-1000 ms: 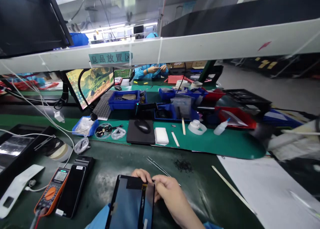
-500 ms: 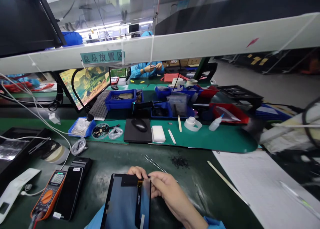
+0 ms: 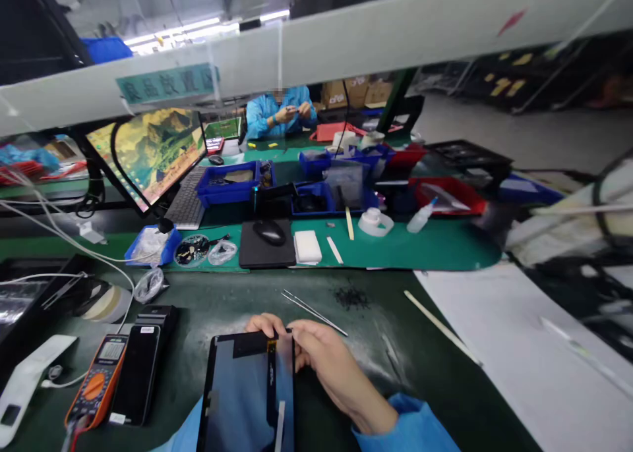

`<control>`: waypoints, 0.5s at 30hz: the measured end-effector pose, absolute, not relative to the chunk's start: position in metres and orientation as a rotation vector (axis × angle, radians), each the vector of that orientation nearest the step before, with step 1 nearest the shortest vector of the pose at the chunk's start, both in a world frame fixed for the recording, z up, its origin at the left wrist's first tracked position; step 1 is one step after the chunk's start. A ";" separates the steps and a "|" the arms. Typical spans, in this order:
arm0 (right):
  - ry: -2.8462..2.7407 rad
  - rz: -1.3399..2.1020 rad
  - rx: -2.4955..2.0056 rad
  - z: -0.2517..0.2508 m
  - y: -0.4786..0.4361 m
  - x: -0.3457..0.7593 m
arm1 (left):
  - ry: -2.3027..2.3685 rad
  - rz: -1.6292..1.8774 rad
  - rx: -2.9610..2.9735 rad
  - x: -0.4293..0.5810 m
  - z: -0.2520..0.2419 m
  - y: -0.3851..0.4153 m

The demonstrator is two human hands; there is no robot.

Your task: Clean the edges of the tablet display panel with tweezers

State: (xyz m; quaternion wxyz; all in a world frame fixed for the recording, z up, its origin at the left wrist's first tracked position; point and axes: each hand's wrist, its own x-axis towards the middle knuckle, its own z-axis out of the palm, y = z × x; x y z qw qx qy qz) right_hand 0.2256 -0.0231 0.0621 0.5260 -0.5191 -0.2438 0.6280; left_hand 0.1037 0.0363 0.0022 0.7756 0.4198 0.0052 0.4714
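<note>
A black-framed tablet display panel [image 3: 237,399] lies low in the head view, its bluish face showing and a black flex strip [image 3: 271,376] running down its middle. My left hand [image 3: 264,324] curls over the panel's top edge. My right hand [image 3: 324,356] pinches the top right corner next to the strip's upper end. Just beyond my right hand, a pair of steel tweezers [image 3: 314,313] lies on the dark mat, not touching it.
To the left stand a digital multimeter [image 3: 96,381] and a black phone [image 3: 137,374]. A white sheet [image 3: 494,353] and a wooden stick [image 3: 442,327] lie to the right. Beyond is a green bench with blue bins, a mouse and a monitor, and a co-worker sits across it.
The whole scene has shifted up and slightly left in the view. More of my right sleeve shows. Both hands keep their places on the panel's top edge.
</note>
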 end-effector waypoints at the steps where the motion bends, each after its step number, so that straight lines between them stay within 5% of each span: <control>1: -0.577 1.526 -1.220 0.063 -0.023 0.226 | -0.018 1.014 0.918 0.102 0.003 0.038; 15: -0.616 1.368 -1.332 0.060 -0.020 0.225 | 0.138 1.343 0.770 0.139 0.022 0.013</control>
